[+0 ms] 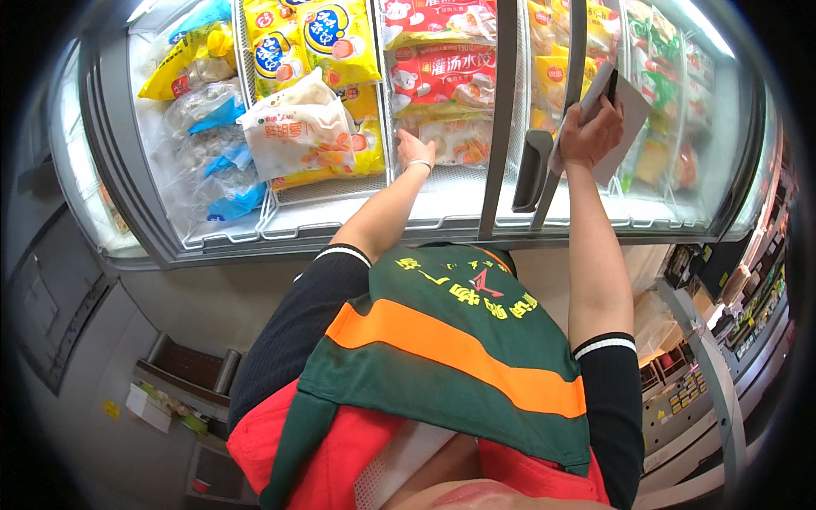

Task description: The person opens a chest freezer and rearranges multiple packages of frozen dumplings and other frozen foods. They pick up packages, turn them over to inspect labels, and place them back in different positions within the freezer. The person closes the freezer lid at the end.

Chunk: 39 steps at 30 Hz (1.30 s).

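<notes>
My left hand [414,151] reaches into the open part of a chest freezer, at the left edge of a white printed food bag [460,141]; its grip is not clear. Red dumpling bags [440,73] lie in the same section, beyond that hand. To the left, a whitish printed bag [299,137] rests on yellow dumpling bags [338,41]. My right hand [593,131] holds a paper pad [628,121] and a dark, slim pen-like item [612,86] above the glass lid, just right of its grey handle [533,171].
White wire dividers [387,95] split the freezer into sections. Clear and blue bags [217,153] fill the left one. The freezer's front rim [408,237] runs close before my body. Shelving with goods [688,389] stands at the lower right, and a brown-topped bench-like fixture [191,366] at the lower left.
</notes>
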### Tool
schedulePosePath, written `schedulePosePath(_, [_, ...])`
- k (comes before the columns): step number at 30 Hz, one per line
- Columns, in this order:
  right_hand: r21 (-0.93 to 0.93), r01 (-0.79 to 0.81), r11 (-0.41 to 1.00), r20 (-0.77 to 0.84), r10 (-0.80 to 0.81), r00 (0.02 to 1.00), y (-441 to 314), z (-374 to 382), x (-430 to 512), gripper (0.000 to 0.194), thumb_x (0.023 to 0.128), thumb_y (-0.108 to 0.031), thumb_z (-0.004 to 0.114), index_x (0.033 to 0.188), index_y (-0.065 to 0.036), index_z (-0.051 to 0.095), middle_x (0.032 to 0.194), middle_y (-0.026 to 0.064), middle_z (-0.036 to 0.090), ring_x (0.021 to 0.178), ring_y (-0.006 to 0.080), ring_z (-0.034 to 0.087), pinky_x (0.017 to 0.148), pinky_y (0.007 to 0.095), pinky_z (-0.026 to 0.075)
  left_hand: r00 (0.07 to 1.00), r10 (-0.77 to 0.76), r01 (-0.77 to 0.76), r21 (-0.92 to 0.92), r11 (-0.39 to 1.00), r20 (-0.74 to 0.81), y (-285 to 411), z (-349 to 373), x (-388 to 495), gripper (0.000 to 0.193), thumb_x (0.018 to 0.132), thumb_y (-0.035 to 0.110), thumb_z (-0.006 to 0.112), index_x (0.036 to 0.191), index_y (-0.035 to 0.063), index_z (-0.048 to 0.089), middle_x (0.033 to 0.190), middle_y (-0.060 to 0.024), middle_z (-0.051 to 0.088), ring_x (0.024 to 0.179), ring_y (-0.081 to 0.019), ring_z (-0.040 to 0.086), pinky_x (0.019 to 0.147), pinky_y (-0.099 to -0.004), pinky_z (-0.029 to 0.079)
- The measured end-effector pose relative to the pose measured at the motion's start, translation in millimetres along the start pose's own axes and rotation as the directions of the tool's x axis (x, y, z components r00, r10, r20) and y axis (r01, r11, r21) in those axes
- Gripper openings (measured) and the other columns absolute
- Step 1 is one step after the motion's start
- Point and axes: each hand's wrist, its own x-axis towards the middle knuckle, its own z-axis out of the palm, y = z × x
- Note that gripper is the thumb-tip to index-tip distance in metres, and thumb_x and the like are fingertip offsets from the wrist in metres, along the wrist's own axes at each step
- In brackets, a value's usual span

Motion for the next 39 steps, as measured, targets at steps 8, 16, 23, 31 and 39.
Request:
schedulePosePath(8, [-0.012, 0.03, 0.999, -0.015, -0.03, 0.999, 5.2, 3.3, -1.5, 0.052, 0.078, -0.036, 0.059, 0.121, -0.008, 0.052, 0.129, 0.02, 0.051, 0.126, 0.0364, 0.042, 0.104, 0.0511, 0.027, 0.799, 0.344, -0.478, 0.175, 0.861, 0.493, 15.9, -18.3, -0.7, 0.03, 0.084, 0.03, 0.056, 0.102, 0.0101, 0.069, 0.103, -0.0216, 0.067, 0.1, -0.0398, 0.063, 0.089, -0.0453, 0.049])
schedulePosePath(16, [-0.048, 0.013, 0.999, -0.022, -0.014, 1.0, 2.4, 1.4, 0.4, 0.05, 0.077, -0.035, 0.06, 0.12, -0.01, 0.053, 0.129, 0.0179, 0.052, 0.123, 0.0349, 0.045, 0.103, 0.05, 0.03, 0.563, 0.703, -0.659, -0.277, 0.699, 0.434, 39.7, -151.5, -65.2, 0.018, 0.09, 0.022, 0.064, 0.093, 0.0041, 0.064, 0.103, -0.0122, 0.059, 0.099, -0.0228, 0.058, 0.09, -0.0341, 0.046])
schedulePosePath(23, [-0.042, 0.014, 0.999, -0.02, -0.015, 1.0, 4.6, 1.9, 1.6, 0.049, 0.078, -0.034, 0.061, 0.119, -0.01, 0.053, 0.126, 0.0178, 0.054, 0.125, 0.0352, 0.044, 0.105, 0.0518, 0.028, 0.779, 0.557, -0.033, -0.87, 0.492, 0.286, -40.6, -335.7, 13.2, 0.029, 0.089, 0.009, 0.063, 0.117, 0.0023, 0.06, 0.105, -0.0042, 0.065, 0.096, -0.0108, 0.062, 0.084, -0.0253, 0.052])
schedulePosePath(31, [-0.076, 0.021, 0.997, -0.025, -0.023, 0.999, 1.4, 0.6, 1.2, 0.048, 0.078, -0.035, 0.059, 0.118, -0.009, 0.052, 0.127, 0.0188, 0.052, 0.126, 0.0356, 0.042, 0.104, 0.0526, 0.029, 0.339, 0.766, -0.69, 0.409, 0.597, -0.546, -22.3, -251.5, 31.0, 0.039, 0.076, 0.015, 0.068, 0.112, 0.0015, 0.059, 0.099, -0.0153, 0.059, 0.09, -0.0295, 0.058, 0.08, -0.038, 0.049])
schedulePosePath(39, [-0.017, 0.034, 0.999, -0.009, -0.034, 0.999, -1.1, -1.8, 1.3, 0.05, 0.079, -0.034, 0.059, 0.12, -0.006, 0.051, 0.129, 0.0193, 0.051, 0.125, 0.0375, 0.042, 0.104, 0.0529, 0.028, 0.773, -0.181, 0.606, -0.624, 0.493, 0.608, 18.2, -14.2, 0.9, 0.06, 0.086, 0.033, 0.065, 0.134, 0.007, 0.041, 0.132, -0.0136, 0.049, 0.101, -0.0328, 0.059, 0.079, -0.0469, 0.051])
